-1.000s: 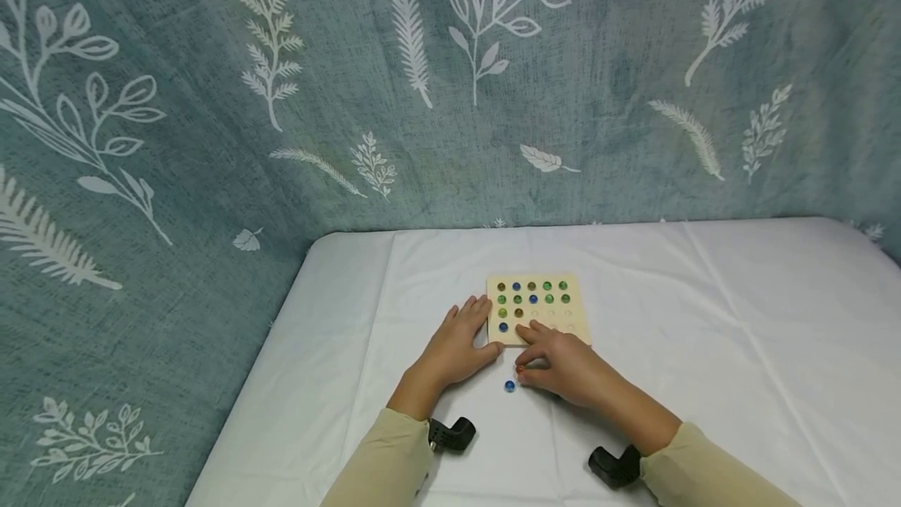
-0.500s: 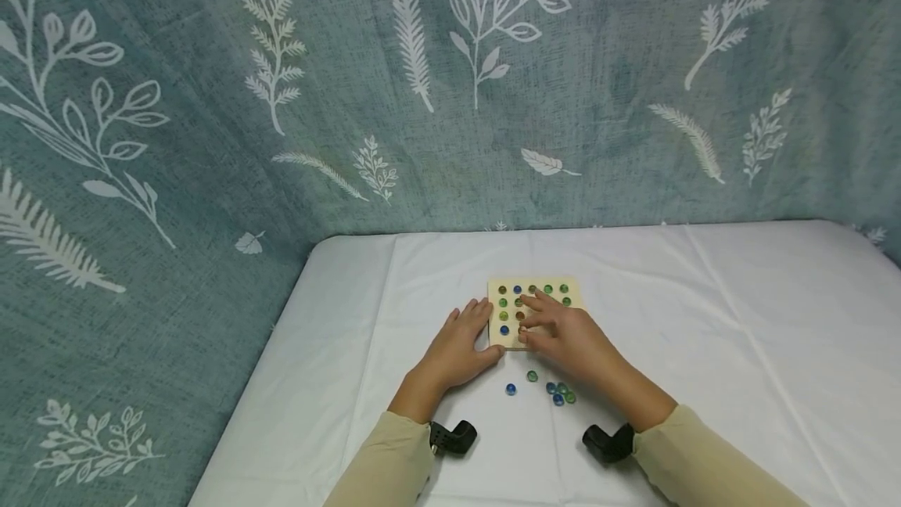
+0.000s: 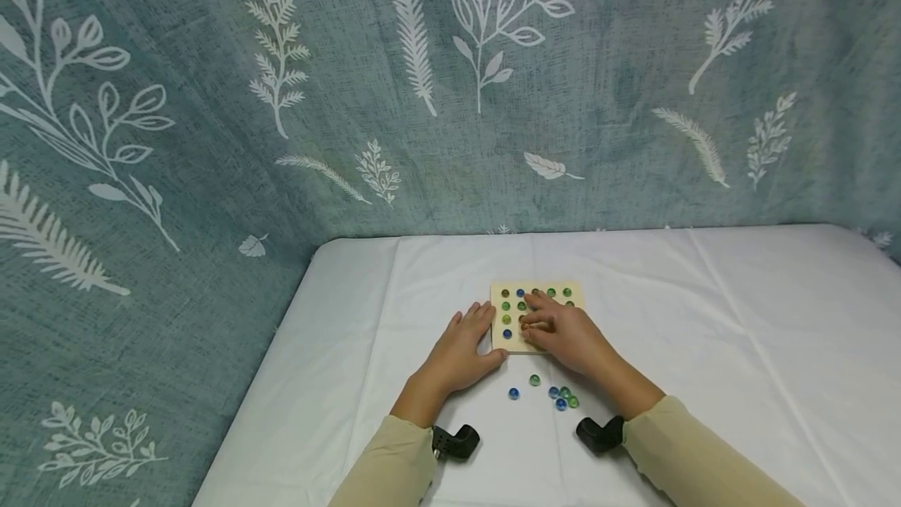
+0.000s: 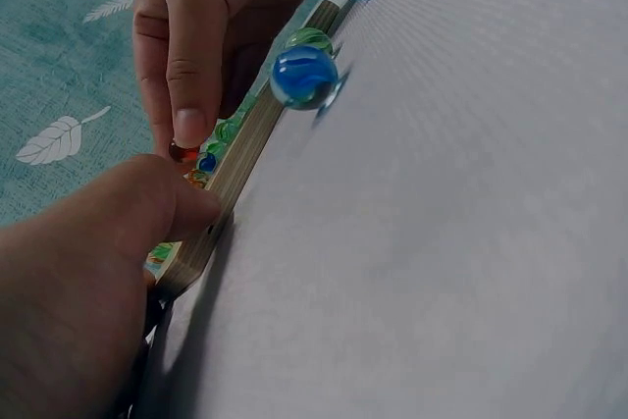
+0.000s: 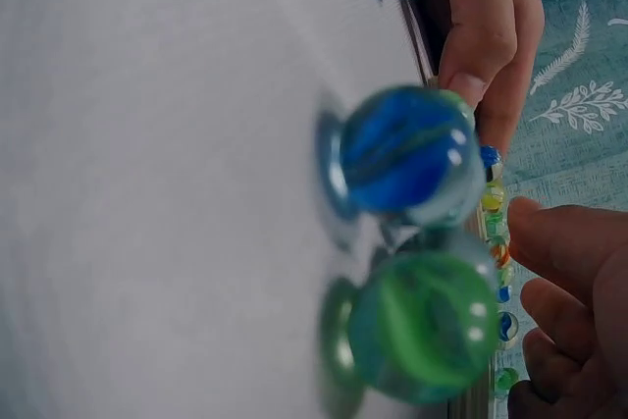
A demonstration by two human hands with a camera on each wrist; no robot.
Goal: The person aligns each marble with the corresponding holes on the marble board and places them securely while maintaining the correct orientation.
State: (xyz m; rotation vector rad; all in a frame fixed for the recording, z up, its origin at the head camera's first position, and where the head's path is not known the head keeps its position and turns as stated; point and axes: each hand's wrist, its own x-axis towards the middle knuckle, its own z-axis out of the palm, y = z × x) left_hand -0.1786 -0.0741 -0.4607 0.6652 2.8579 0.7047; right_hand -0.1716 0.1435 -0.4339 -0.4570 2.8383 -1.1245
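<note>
Holding an orange marble point(image 3: 525, 327) in the right hand point(image 3: 579, 339), narrowed to a pinch between thumb and fingertip, presumably for fine control of something so small and round. Placed low over the near part of the board point(image 3: 516, 343), between the hands, just right of a seated blue marble point(image 3: 507, 333) near the left thumb. Cannot tell from these views about contact between orange marble and board.

Resting the left hand point(image 3: 459, 352) wide, with straight fingers along the board's left side and thumb at its near left corner, probably to keep it from sliding on the white cloth point(image 3: 704, 382). Bent in from the opposite side with the right hand, hiding much of the board's near right part.

Left lying between the wrists, on the near side of the board: a loose blue marble point(image 3: 514, 393) closer to the left thumb, a green marble point(image 3: 535, 380) in the gap between the hands, and a cluster point(image 3: 565, 392) of two blue and two green just beside the right wrist, apparently for a short reach.

Lying flat with the board, apparently long axis crosswise from left fingers toward right hand, near edge facing the wrists. Without any long axis or pointing end in the orange marble, being round.
</note>
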